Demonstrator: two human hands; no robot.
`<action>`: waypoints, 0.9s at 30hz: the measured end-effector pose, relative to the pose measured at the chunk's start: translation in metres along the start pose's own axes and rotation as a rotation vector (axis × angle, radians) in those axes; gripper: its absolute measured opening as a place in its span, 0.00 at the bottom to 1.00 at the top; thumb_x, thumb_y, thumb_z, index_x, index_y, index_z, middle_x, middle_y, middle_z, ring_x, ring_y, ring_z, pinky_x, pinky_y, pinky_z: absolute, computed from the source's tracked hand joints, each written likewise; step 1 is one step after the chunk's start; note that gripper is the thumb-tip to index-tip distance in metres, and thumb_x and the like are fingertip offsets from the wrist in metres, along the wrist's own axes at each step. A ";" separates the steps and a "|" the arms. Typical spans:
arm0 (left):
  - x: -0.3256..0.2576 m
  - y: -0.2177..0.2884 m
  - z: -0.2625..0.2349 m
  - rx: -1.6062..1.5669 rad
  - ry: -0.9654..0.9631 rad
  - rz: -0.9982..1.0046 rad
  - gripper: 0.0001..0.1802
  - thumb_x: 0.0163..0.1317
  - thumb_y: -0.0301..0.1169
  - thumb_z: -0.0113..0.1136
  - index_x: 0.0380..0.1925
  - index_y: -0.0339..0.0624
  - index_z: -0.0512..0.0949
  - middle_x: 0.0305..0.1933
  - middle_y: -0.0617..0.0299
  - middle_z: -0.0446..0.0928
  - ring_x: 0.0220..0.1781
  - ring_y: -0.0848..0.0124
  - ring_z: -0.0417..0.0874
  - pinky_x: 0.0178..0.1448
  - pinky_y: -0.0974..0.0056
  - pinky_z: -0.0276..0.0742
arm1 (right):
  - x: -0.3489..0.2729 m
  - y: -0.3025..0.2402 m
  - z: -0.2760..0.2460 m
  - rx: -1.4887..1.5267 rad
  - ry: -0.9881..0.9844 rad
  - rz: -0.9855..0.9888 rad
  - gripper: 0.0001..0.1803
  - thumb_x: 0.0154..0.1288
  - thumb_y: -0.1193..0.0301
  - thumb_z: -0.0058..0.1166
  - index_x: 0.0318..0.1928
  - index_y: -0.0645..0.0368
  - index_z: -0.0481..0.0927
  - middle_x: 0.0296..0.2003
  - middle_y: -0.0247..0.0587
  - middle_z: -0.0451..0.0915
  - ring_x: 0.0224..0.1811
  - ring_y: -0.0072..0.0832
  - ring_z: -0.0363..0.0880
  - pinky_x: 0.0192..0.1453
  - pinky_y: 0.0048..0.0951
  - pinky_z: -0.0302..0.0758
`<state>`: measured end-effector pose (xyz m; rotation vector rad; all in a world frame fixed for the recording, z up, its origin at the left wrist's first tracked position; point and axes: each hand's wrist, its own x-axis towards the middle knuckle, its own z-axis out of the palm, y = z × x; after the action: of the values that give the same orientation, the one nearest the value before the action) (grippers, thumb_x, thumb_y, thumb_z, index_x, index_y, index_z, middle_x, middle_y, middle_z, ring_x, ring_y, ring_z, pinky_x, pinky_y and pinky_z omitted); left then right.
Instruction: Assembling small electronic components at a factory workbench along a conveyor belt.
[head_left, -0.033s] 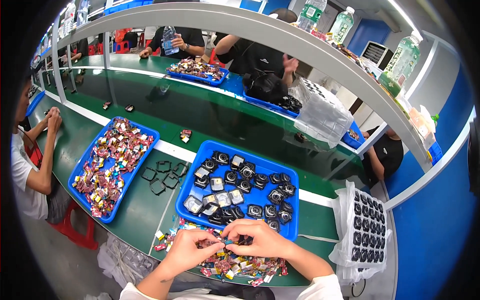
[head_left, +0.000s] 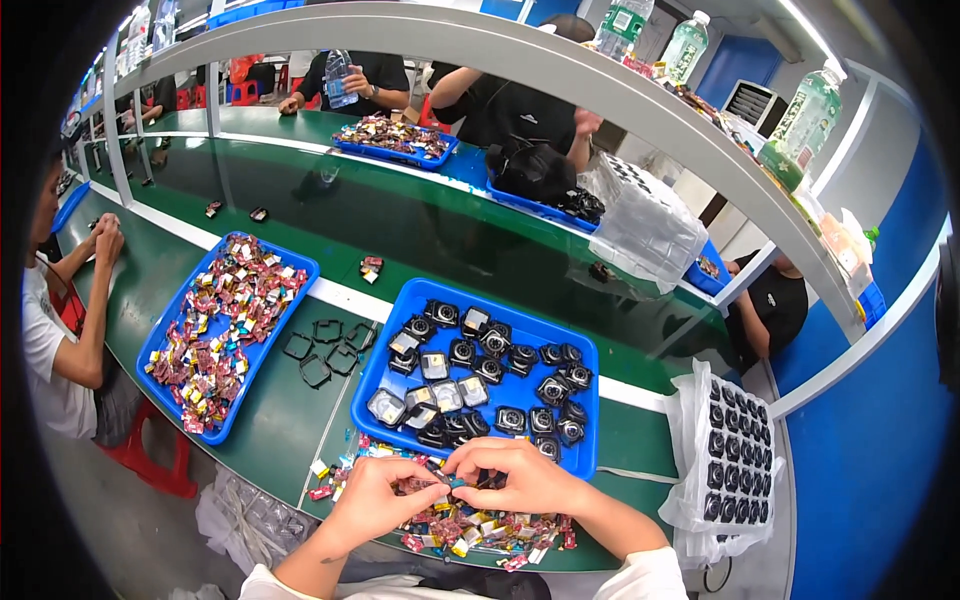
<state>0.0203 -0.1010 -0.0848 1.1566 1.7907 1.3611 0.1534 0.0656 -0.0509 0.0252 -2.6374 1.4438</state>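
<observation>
My left hand and my right hand meet above the near edge of the table. Both are closed, with thumbs and fingertips pinched around a small part with a teal bit. My fingers hide most of it, so its exact kind cannot be made out. Under and around my hands lies a loose heap of small red, white and yellow components. Just beyond them stands a blue tray with several black watch-like housings, some with clear or pale faces.
To the left, another blue tray holds more small components. Black frames lie between the trays. At right stands a stack of trays with black housings. A white rail arches overhead. A co-worker sits at left; others sit opposite.
My hands keep the same place and grip. Across the table, a person's raised hand has shifted slightly.
</observation>
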 end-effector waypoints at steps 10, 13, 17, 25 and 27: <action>0.004 -0.005 0.001 -0.560 0.085 -0.066 0.06 0.56 0.24 0.64 0.31 0.31 0.80 0.30 0.60 0.80 0.30 0.78 0.79 0.36 0.72 0.76 | -0.001 0.002 -0.005 0.155 0.090 0.115 0.05 0.59 0.74 0.58 0.34 0.62 0.80 0.28 0.34 0.81 0.27 0.15 0.76 0.30 0.17 0.71; 0.009 -0.003 0.000 -0.642 0.101 0.006 0.05 0.57 0.22 0.63 0.32 0.30 0.79 0.32 0.59 0.81 0.34 0.76 0.80 0.40 0.71 0.77 | 0.003 0.003 -0.010 0.160 0.138 0.129 0.05 0.60 0.72 0.58 0.33 0.62 0.80 0.26 0.34 0.81 0.27 0.16 0.78 0.29 0.18 0.71; 0.007 -0.007 0.001 -0.671 0.106 -0.013 0.06 0.56 0.22 0.63 0.33 0.31 0.80 0.34 0.58 0.80 0.36 0.76 0.80 0.41 0.71 0.77 | 0.006 0.005 -0.012 0.057 0.101 0.118 0.07 0.56 0.72 0.61 0.35 0.59 0.81 0.28 0.34 0.81 0.28 0.18 0.78 0.32 0.22 0.71; 0.001 -0.004 0.010 -0.526 0.077 0.046 0.06 0.56 0.23 0.64 0.33 0.31 0.80 0.34 0.59 0.81 0.36 0.77 0.80 0.41 0.70 0.76 | 0.004 0.001 -0.003 -0.102 0.253 -0.278 0.09 0.50 0.78 0.64 0.36 0.62 0.82 0.32 0.40 0.81 0.30 0.28 0.79 0.32 0.26 0.72; -0.001 -0.002 0.010 -0.456 0.084 0.024 0.06 0.52 0.23 0.66 0.31 0.34 0.82 0.32 0.59 0.81 0.34 0.76 0.80 0.39 0.70 0.74 | 0.002 0.001 -0.004 -0.158 0.234 -0.295 0.06 0.51 0.79 0.63 0.32 0.62 0.82 0.29 0.39 0.82 0.28 0.28 0.79 0.31 0.26 0.73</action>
<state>0.0291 -0.0975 -0.0901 0.8852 1.4148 1.7388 0.1517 0.0699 -0.0490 0.2066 -2.4250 1.0731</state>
